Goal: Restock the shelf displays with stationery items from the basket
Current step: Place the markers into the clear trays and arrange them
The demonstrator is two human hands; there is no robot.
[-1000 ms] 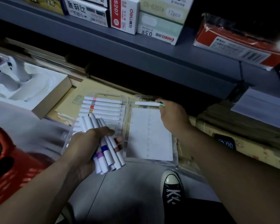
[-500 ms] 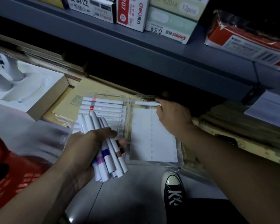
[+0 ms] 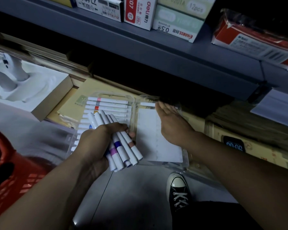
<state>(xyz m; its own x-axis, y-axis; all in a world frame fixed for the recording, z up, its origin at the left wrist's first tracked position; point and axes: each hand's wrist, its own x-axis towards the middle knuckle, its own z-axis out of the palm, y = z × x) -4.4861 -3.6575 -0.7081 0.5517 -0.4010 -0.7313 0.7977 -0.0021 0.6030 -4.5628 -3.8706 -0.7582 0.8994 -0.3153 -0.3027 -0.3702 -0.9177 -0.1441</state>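
My left hand (image 3: pixel 96 143) grips a bundle of several white markers (image 3: pixel 121 150) with coloured bands, held over the near edge of an open clear plastic marker case (image 3: pixel 113 94). Rows of markers (image 3: pixel 106 103) lie in the case's left half. The right half holds a white insert sheet (image 3: pixel 156 146) and a single marker (image 3: pixel 147 104) at its far end. My right hand (image 3: pixel 171 123) lies over that half with fingers stretched out, the fingertips touching the single marker's right end. The red basket (image 3: pixel 15 171) stands at the lower left.
A grey shelf board (image 3: pixel 156 52) overhangs the case, carrying pen boxes (image 3: pixel 140 12) and a red wrapped pack (image 3: pixel 256 40). A cardboard box with a white moulded insert (image 3: pixel 23 90) sits left. Brown cartons (image 3: pixel 239 133) line the right. My shoe (image 3: pixel 179 188) stands on the grey floor.
My right hand has laid the single marker at the far end of the case's right half and straightened its fingers. My left hand stays put with the bundle.
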